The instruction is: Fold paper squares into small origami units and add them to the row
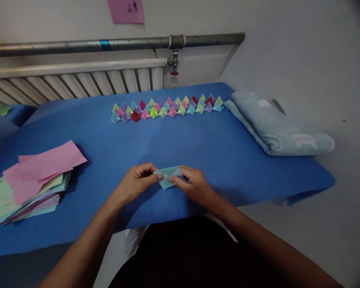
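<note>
A light blue sheet of folded paper [167, 183] is held between my two hands above the near side of the blue-covered surface [120, 148]. My left hand [139, 180] pinches its left corner between thumb and fingers. On the right side, my right hand [195, 182] grips the paper, its thumb lying across the front and its fingers mostly hidden behind. Farther back stand several small folded paper pieces [163, 112] in rows, coloured blue, pink, green, yellow, purple and red.
At the left lies a stack of coloured paper sheets [27, 200], pink ones [54, 160] on top. A folded pale blue blanket [282, 128] rests at the right end. Behind run a radiator [87, 82] and a metal pipe [138, 44] with a red-handled valve [174, 73].
</note>
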`<state>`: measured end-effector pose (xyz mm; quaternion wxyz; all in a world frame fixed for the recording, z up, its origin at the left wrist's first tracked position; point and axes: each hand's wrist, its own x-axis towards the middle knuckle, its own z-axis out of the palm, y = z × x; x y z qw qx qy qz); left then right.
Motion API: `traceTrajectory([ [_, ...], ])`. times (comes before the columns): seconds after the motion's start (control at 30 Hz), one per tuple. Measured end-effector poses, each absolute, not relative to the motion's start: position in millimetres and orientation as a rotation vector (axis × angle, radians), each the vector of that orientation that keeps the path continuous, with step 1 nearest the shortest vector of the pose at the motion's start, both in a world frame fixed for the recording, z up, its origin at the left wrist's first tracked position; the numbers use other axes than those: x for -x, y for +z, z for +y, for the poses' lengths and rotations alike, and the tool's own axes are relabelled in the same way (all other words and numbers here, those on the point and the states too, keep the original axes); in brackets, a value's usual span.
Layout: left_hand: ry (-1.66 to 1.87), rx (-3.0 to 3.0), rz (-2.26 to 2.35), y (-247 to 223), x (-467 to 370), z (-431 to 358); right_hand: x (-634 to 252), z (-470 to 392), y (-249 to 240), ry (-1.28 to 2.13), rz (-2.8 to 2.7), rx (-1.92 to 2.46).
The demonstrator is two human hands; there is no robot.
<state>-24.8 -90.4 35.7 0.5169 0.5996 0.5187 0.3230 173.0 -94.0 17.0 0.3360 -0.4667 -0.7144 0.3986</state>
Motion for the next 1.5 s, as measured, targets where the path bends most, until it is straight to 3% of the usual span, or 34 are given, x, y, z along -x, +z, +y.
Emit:
traceTrajectory([
  [0.17, 1.005, -2.356, 1.246, 27, 30, -91, -180, -75, 16, 0.158, -2.362, 0.968],
  [0.33, 0.942, -2.893, 1.238, 7, 25, -111, -186, -79, 3, -0.187, -2.552, 0.743],
  [0.63, 0.719, -2.831, 1.268, -7, 26, -140, -196, -111, -5, 0.117, -2.698, 0.835],
  [1.23, 0.839, -2.473, 1.432, -5, 24, -137, -198, -125, -6, 0.51, -2.197, 1.249],
  [1.5, 0.65, -2.192, 1.617, -2, 20, -127, -190, -120, -4, 0.606, -2.108, 1.465],
])
